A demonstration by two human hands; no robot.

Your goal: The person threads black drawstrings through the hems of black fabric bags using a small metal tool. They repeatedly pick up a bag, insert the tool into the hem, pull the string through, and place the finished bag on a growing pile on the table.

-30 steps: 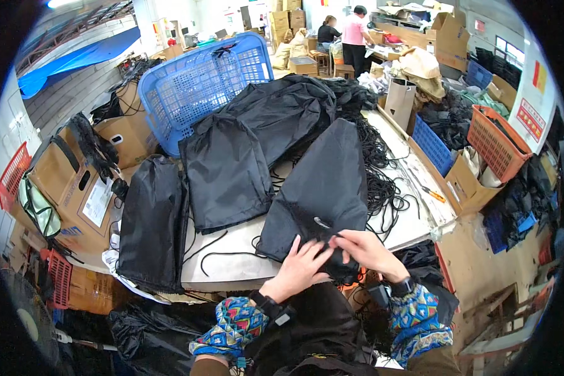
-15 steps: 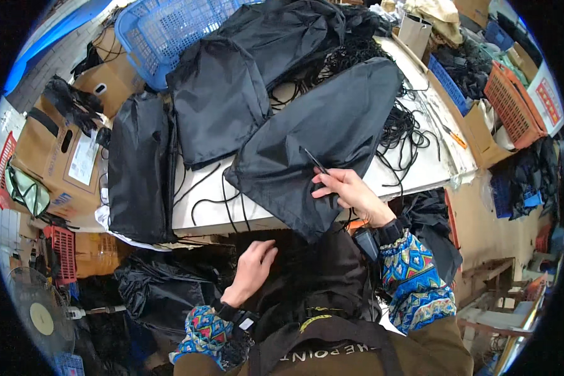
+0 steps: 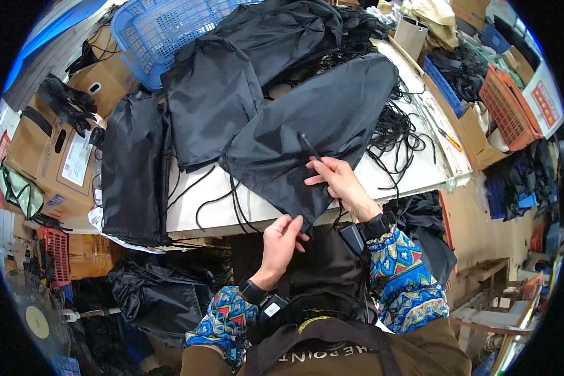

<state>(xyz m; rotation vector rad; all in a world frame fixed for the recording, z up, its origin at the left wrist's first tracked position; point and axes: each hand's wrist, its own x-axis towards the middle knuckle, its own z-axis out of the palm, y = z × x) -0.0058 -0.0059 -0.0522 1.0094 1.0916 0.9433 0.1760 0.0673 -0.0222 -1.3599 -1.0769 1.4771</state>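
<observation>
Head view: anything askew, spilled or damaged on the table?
One thing: the black cords right of the handled black fabric lie in a loose, messy tangle, not coiled or bundled. No obvious spill or damage stands out.

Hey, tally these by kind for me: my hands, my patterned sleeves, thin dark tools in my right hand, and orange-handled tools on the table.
Hands: 2 (left hand, right hand)
Patterned sleeves: 2 (left sleeve, right sleeve)
Thin dark tool: 1
Orange-handled tool: 1
Total: 6
</observation>
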